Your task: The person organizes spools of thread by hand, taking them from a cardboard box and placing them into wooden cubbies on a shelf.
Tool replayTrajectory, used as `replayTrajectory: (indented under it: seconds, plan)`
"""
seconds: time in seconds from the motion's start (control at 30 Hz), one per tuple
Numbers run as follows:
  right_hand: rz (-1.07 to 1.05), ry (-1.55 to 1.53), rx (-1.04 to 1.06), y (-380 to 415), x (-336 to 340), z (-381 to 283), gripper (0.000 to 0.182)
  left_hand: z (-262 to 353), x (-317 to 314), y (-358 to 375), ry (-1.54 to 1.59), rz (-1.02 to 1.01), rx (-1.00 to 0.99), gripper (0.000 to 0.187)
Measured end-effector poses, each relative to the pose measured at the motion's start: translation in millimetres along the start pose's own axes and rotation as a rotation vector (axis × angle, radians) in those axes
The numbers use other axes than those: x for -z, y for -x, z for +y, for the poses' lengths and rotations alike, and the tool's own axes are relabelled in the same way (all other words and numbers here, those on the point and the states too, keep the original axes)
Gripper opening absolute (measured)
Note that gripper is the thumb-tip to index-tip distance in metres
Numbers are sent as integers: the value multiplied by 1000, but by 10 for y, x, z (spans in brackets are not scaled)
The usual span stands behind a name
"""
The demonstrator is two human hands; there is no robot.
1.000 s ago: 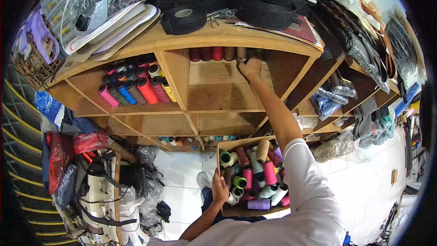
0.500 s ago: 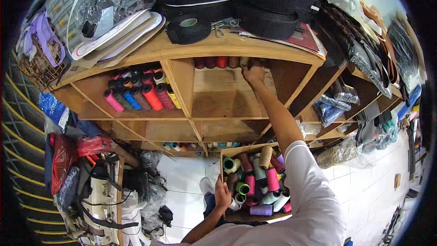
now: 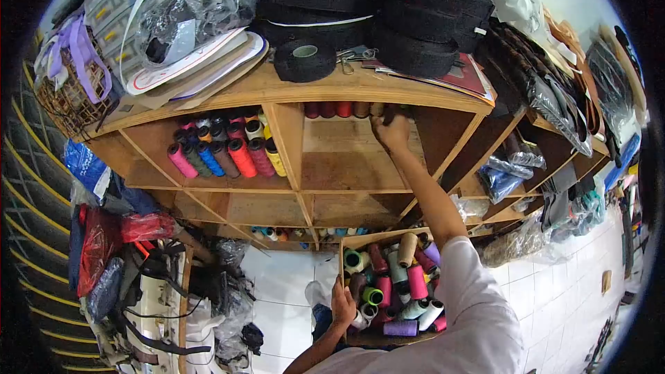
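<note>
My right hand [image 3: 392,131] reaches into the upper middle compartment of a wooden shelf. Its fingers are closed around a dark thread spool [image 3: 396,111], mostly hidden, at the right end of a back row. Beside it stand a brown spool [image 3: 361,109] and a red spool [image 3: 344,109]. My left hand [image 3: 342,306] grips the left wall of an open box [image 3: 341,263] held low against my body. Many-coloured thread spools lie jumbled inside, among them a pink spool [image 3: 416,282], a tan spool [image 3: 407,249] and a purple spool [image 3: 400,328].
The left compartment of the shelf [image 3: 298,159] holds stacked spools [image 3: 237,157]. Rolls of black tape [image 3: 305,62] and plastic-wrapped goods crowd its top. To the lower left is a sewing machine [image 3: 156,305]; bagged items [image 3: 506,173] fill the right-hand shelves.
The view has tilted slightly, so the shelf and box sit lower in it. My right hand stays at the right end of the spool row; my left hand remains on the box.
</note>
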State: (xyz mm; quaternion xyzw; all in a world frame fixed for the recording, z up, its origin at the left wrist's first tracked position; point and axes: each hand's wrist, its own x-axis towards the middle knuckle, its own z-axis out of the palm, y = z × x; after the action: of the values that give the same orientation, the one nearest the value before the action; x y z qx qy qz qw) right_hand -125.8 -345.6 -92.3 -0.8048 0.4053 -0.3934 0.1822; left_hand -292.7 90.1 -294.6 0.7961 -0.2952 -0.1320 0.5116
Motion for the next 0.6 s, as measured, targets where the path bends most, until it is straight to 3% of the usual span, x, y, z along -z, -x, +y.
replayTrajectory:
  seconds: [0.03, 0.07, 0.17, 0.2, 0.23, 0.27, 0.3, 0.37, 0.4, 0.43, 0.47, 0.53, 0.57, 0.6]
  plan:
    - [78, -157, 37, 157, 101, -19, 54, 1, -2, 4, 0, 13, -12, 45]
    - [55, -245, 68, 455, 739, -499, 42, -33, -18, 6, -13, 26, -52, 46]
    - [-319, -489, 99, 1104, 1905, -771, 33, -62, -29, 25, -18, -35, 62, 47]
    - [-392, -423, 246, 1336, 2499, -1032, 43, -28, -5, 3, 19, -49, 58, 46]
    - [-561, -660, 133, 1569, 3044, -1304, 56, 11, 17, -11, -26, -17, -51, 45]
    - [-633, -826, 273, 1745, 3455, -1435, 68, -7, 13, -20, -7, -28, -7, 45]
    - [-670, -1099, 265, 1945, 3804, -1575, 59, -30, -7, 0, 11, -51, 38, 45]
    - [-1206, -1124, 724, 1951, 4378, -1589, 40, -60, -54, 16, 5, -98, 207, 46]
    - [-1271, -1184, 735, 2030, 4594, -1735, 20, -55, -19, 45, -62, -126, 190, 47]
    - [-1332, -1244, 760, 2111, 4742, -1852, 3, -56, -7, 39, -127, -145, 162, 47]
    - [-1303, -1240, 730, 2265, 4860, -1860, 3, -70, -22, 19, -98, -112, 108, 47]
    - [-948, -1098, 691, 2625, 5060, -1898, 40, -59, -15, 21, -85, -88, 56, 47]
    - [-931, -1099, 683, 2613, 5132, -1861, 40, -65, -8, 16, -92, -101, 48, 47]
    - [-1129, -1204, 659, 2540, 5213, -1801, 19, -96, -26, -2, -81, -83, 48, 45]
